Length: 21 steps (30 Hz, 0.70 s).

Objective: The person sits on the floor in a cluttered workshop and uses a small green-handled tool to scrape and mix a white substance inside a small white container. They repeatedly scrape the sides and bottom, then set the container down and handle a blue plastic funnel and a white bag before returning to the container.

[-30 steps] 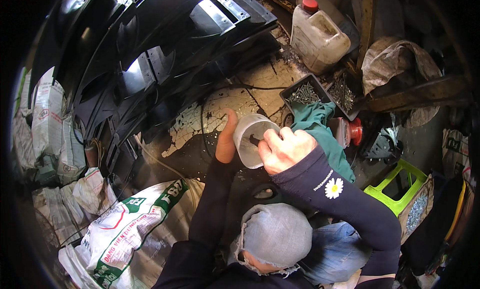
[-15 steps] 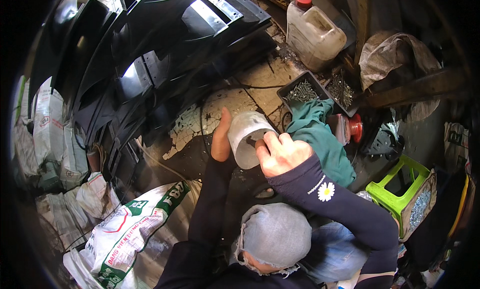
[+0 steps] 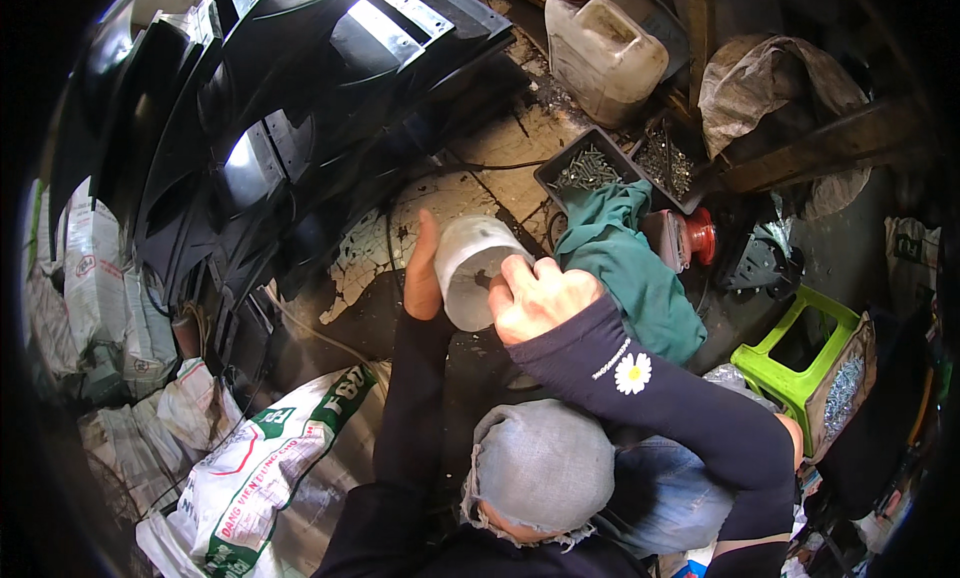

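A whitish, translucent cylindrical container [image 3: 470,240] is tilted in front of me, its mouth facing down toward me. My left hand [image 3: 422,268] grips its left side, thumb up along the wall; the other fingers are mostly hidden. At the right of the rim my right hand [image 3: 540,300] is curled, its fingertips reaching into the mouth. Whatever those fingertips hold, if anything, is hidden. Dark sleeves cover both forearms, the right one bearing a white daisy print [image 3: 632,373]. Just right of the container lies a crumpled green cloth [image 3: 630,268].
Black curved panels [image 3: 270,158] are piled at upper left. Dark trays of bolts [image 3: 588,170] and small hardware [image 3: 665,163] stand beyond the cloth, below a jerrycan [image 3: 605,58]. A lime-green stool [image 3: 800,363] is at right, white sacks [image 3: 270,468] at lower left. Grey frayed cloth [image 3: 540,468] covers a rounded shape below.
The view has shifted slightly, so the whole scene sits a little further left. Both hands keep nearly the same hold on the container, with the right fingertips still at its mouth.
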Each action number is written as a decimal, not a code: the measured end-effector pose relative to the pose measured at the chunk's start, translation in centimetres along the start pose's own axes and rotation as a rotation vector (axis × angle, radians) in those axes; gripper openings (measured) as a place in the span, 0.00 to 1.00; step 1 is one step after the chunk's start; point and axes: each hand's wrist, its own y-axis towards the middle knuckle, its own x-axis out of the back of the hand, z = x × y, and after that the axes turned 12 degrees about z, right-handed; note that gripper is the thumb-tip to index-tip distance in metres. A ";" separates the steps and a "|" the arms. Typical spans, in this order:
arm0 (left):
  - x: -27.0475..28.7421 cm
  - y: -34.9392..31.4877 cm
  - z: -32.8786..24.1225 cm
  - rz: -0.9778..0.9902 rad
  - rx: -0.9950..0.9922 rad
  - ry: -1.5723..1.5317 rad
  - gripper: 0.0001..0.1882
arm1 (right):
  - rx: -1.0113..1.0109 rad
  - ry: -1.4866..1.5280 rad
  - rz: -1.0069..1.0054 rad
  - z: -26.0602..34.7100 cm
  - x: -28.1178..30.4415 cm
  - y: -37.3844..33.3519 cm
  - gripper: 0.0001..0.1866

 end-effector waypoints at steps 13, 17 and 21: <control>-0.6 0.3 -0.6 -0.058 0.039 0.084 0.41 | 0.013 0.030 -0.016 -0.2 -0.8 -0.6 0.08; -0.3 0.5 -0.7 -0.059 0.033 0.129 0.42 | -0.070 0.090 -0.137 -0.2 -0.5 -0.9 0.08; 0.0 1.0 -1.0 -0.057 0.090 0.195 0.42 | -0.117 0.147 -0.073 -0.3 0.1 -0.6 0.09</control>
